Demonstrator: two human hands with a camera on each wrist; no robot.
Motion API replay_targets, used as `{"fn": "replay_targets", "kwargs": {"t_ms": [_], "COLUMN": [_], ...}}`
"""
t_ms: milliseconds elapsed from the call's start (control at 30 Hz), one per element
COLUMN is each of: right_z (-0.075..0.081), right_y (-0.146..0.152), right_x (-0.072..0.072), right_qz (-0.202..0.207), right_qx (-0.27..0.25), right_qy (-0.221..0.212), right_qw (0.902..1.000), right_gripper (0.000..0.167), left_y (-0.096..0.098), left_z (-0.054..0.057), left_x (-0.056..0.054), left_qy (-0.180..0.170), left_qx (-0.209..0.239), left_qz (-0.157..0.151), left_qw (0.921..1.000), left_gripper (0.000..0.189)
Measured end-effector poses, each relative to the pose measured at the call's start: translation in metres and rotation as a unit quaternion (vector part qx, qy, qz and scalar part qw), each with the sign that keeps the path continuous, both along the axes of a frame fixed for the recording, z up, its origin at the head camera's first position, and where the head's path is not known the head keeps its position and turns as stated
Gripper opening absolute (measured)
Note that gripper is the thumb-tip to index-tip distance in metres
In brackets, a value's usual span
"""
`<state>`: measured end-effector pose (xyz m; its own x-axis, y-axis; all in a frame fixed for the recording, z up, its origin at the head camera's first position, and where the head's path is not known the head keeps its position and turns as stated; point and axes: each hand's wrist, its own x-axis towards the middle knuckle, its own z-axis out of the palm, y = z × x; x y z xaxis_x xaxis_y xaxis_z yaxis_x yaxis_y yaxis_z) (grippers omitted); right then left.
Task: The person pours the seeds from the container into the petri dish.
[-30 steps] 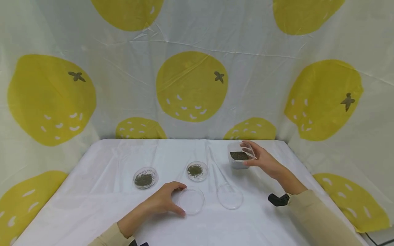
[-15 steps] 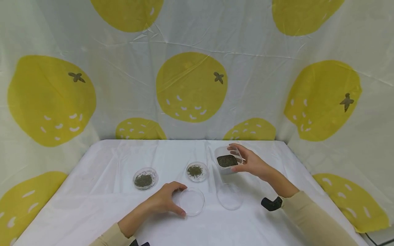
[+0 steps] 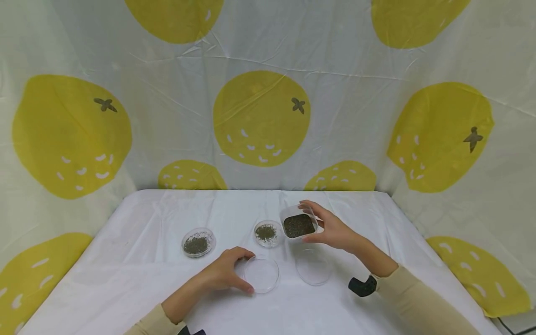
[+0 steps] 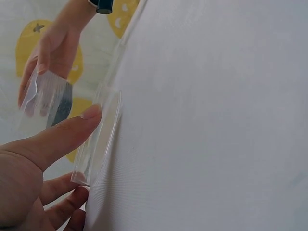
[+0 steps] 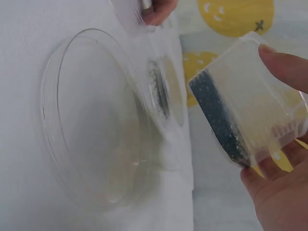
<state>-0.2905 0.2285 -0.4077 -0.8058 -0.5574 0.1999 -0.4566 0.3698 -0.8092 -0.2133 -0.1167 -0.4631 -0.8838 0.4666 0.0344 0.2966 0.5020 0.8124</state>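
My right hand [image 3: 331, 230] grips a clear square plastic tub [image 3: 317, 218], thumb on the near side and fingers at the far side. Dark dried flakes [image 3: 298, 226] lie inside, and the tub hangs above the table, slightly tilted. With thumb and fingers my left hand [image 3: 228, 270] holds the rim of a clear petri dish [image 3: 262, 274] resting on the cloth. A second round clear piece, a dish or lid [image 3: 313, 267], lies just right of it. Two petri dishes with dark green flakes stand farther back, one in the middle [image 3: 268, 233] and one at the left [image 3: 198, 242].
A white cloth covers the table [image 3: 138, 274]. Behind it and at both sides hangs a pale curtain [image 3: 347, 116] printed with yellow lemons. The tub is just right of the middle dish in the head view.
My right hand has brought the tub leftward and nearer, from the back right to beside the middle dish, tipping it so more of the flakes show. The left hand has stayed still.
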Motion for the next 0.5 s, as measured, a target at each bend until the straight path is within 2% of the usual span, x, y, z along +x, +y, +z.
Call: {"fn": "replay_targets", "kwargs": {"t_ms": [333,500], "right_z": [-0.002,-0.007], "right_y": [-0.023,-0.03], "right_x": [0.011,0.012], "right_qz": [0.019,0.031], "right_qx": [0.024,0.032], "right_qy": [0.09,0.109], "right_qw": [0.9955,0.993], "right_gripper": [0.098,0.097], "left_y": [0.0,0.001], "left_z": [-0.001,-0.001], "left_x": [0.002,0.002], "left_qy": [-0.02,-0.025], "left_qx": [0.016,0.026], "left_qz": [0.01,0.015], "left_qw": [0.9996,0.9992], "left_gripper": [0.079,0.08]}}
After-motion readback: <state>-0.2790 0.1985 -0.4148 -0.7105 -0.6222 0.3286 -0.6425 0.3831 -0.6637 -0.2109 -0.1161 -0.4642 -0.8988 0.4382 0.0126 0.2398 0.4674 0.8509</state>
